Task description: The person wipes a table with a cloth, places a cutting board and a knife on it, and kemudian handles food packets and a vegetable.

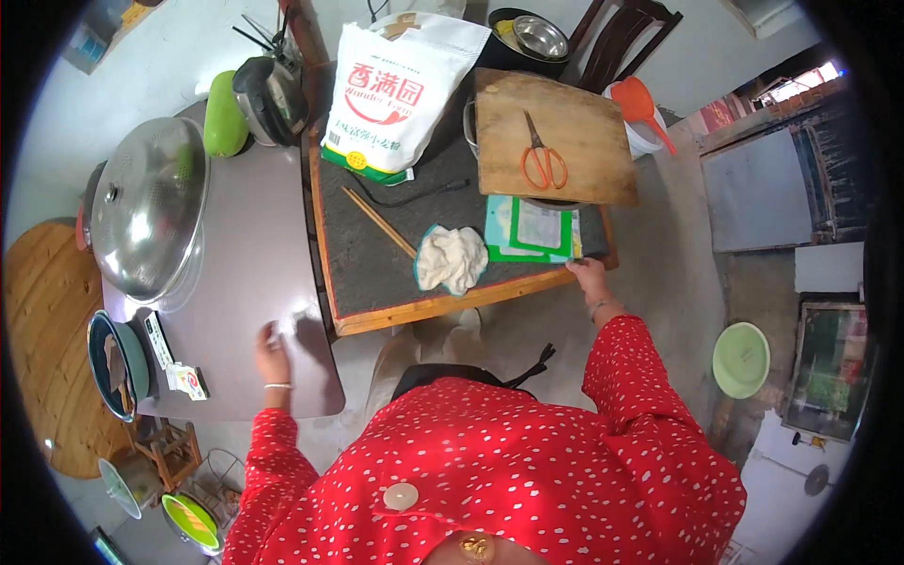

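Note:
My right hand is at the near right corner of some flat green-and-white packets. Its fingertips touch the packet edge; whether they pinch it is unclear. Over the grey-brown table on the left, my left hand is raised with its fingers curled. A pale spot shows by those fingers, too small to tell from glare. Left of the packets lies a crumpled white cloth with a teal edge. Wooden chopsticks reach up to it. Behind the packets, orange-handled scissors rest on a wooden cutting board.
A flour bag stands at the back of the dark-topped table, near a black cord. The left table bears a large steel lid, a green gourd, an electric kettle and a deep bowl.

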Available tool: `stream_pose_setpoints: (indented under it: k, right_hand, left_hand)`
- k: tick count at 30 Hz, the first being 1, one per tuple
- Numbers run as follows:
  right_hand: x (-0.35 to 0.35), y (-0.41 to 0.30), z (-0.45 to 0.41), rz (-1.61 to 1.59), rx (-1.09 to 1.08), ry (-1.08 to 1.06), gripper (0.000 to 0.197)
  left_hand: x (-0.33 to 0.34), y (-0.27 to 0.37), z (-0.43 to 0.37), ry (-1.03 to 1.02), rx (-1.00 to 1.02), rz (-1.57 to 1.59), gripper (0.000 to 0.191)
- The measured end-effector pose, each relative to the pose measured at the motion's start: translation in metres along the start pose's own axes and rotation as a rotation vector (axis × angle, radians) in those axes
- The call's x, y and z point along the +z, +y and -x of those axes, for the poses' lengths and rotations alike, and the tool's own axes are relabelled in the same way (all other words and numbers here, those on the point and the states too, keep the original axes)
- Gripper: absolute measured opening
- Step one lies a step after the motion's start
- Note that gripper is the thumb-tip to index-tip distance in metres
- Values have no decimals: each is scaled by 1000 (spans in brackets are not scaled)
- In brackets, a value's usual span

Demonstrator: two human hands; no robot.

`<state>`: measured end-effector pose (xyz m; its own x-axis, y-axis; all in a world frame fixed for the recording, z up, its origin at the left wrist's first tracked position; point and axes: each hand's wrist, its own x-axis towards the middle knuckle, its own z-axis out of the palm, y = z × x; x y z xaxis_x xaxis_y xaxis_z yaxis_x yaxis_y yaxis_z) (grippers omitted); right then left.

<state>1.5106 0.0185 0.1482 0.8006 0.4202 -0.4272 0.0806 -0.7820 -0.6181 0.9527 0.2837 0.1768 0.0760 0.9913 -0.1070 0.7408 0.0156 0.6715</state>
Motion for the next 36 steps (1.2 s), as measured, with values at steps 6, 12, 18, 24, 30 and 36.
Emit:
stream_pose_setpoints:
  k: [6,12,18,24,30,36]
  right_hand:
    - [7,-25,-16,-479,357,-14,57]
    - [24,-32,-30,-930,579,-79,35]
    - [42,-48,-29,-1208,565,-179,32]
    - [31,-59,-21,-1085,503,-210,32]
    - [-31,-21,2,-1040,392,-203,29]
    - [-104,-29,50,-925,133,-168,25]
  left_hand:
    - [118,154,51,-371,463,121,22]
    - [196,210,64,-444,513,184,25]
    - [225,219,63,-608,450,100,31]
    - [232,216,66,-632,530,-37,41]
    - [218,242,63,-470,705,-340,47]
    - [251,221,40,-435,734,-390,51]
